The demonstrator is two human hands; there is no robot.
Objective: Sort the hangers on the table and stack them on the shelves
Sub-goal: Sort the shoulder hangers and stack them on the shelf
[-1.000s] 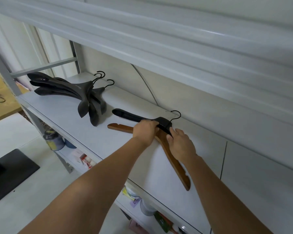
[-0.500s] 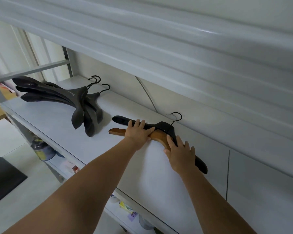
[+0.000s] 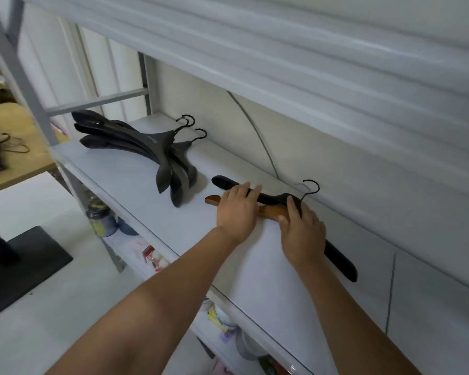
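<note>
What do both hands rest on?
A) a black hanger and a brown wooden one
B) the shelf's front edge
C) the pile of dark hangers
A: the left hand and right hand lie on the black hanger and the brown wooden hanger, apart from the pile of dark hangers.

Open along the front of the shelf (image 3: 260,274); blocked at left by stacked black hangers (image 3: 136,143), at back by the wall (image 3: 363,171), overhead by the upper shelf (image 3: 255,58).
</note>
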